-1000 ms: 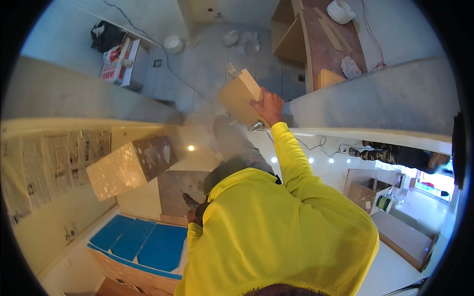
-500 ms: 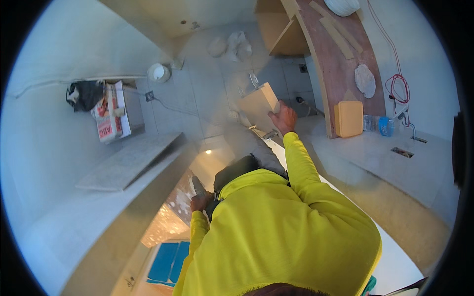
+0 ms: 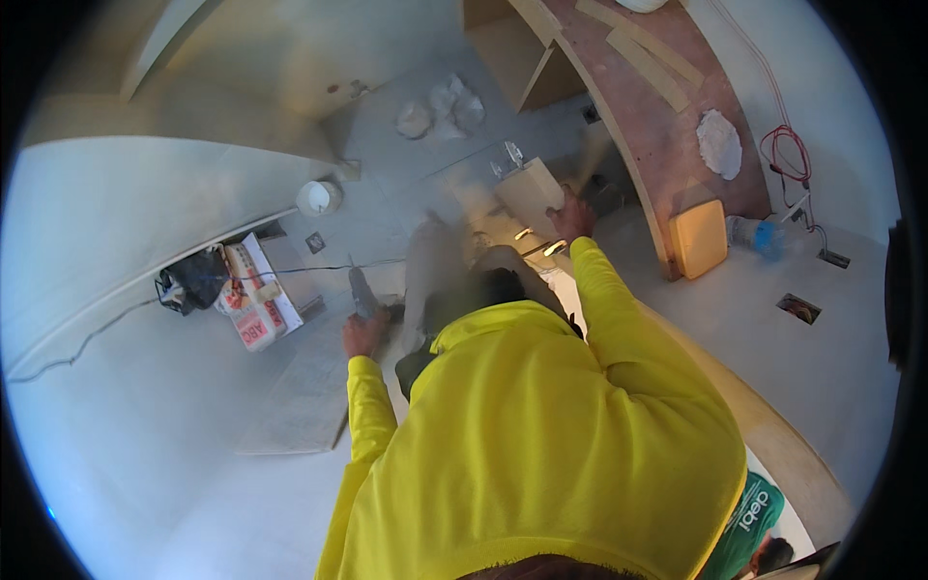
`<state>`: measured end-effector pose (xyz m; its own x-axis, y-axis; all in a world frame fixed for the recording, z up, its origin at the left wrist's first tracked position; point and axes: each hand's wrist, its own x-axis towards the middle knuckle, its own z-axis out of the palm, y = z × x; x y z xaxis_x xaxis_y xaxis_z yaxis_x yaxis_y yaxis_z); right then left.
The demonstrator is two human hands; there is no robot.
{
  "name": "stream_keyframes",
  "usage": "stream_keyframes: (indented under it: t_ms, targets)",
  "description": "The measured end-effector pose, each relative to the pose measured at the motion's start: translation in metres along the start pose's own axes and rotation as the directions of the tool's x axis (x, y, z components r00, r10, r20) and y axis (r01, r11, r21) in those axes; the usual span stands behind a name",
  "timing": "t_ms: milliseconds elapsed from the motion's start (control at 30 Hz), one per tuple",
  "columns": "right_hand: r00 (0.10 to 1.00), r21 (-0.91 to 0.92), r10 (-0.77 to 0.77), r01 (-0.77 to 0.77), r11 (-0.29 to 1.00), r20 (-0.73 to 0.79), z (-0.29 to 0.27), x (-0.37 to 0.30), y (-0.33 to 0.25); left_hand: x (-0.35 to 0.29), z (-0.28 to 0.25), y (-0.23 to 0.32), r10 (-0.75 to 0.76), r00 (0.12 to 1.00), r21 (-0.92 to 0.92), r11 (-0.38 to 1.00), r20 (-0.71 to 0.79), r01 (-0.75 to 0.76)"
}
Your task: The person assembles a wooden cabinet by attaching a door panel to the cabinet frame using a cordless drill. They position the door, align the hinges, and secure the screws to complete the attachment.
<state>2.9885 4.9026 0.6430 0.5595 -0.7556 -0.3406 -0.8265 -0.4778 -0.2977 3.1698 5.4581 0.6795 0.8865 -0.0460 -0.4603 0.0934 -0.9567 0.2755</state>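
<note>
My right hand (image 3: 573, 215) grips the edge of a pale wooden cabinet door (image 3: 530, 190), with the fingers wrapped round its near corner. Metal hinges (image 3: 513, 153) stick out from the door's far side. To the left, my left hand (image 3: 362, 334) is closed on a grey elongated tool (image 3: 362, 292) with a narrow tip pointing away from me; its exact kind is unclear. My bent legs (image 3: 435, 261) are between the two hands, and dusty haze blurs the space around them.
A reddish-brown worktop (image 3: 648, 106) on the right carries wood strips (image 3: 646, 70), a yellow plastic box (image 3: 700, 239) and a water bottle (image 3: 759, 237). Leftward are a white bucket (image 3: 319, 198), a black bag (image 3: 193, 280), a printed sack (image 3: 256, 324) and a flat grey board (image 3: 295, 416). A cable crosses the floor.
My left hand has moved forward and left with the grey tool. My right hand still holds the cabinet door. The whole view has turned, shifting the room's things.
</note>
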Motion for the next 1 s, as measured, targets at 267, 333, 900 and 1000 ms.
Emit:
stream_keyframes:
  t_ms: [267, 333, 900, 1000]
  targets:
    - [0.996, -0.013, 0.086, -0.086, 0.996, 0.006, 0.012, 0.048, -0.015, 0.168, -0.096, 0.107, -0.006, 0.930, 0.294, 0.950, 0.367, -0.110]
    - [0.989, -0.039, 0.146, -0.145, 0.989, 0.025, 0.012, 0.048, -0.022, 0.203, -0.111, 0.128, 0.028, 0.934, 0.386, 0.906, 0.357, -0.174]
    - [0.877, 0.039, 0.479, -0.480, 0.876, 0.038, 0.031, 0.068, -0.061, 0.374, -0.173, 0.230, 0.206, 0.830, 0.468, 0.744, 0.518, -0.477]
    - [0.896, 0.048, 0.443, -0.445, 0.894, 0.044, 0.033, 0.087, -0.060, 0.366, -0.160, 0.196, 0.169, 0.898, 0.443, 0.823, 0.406, -0.355]
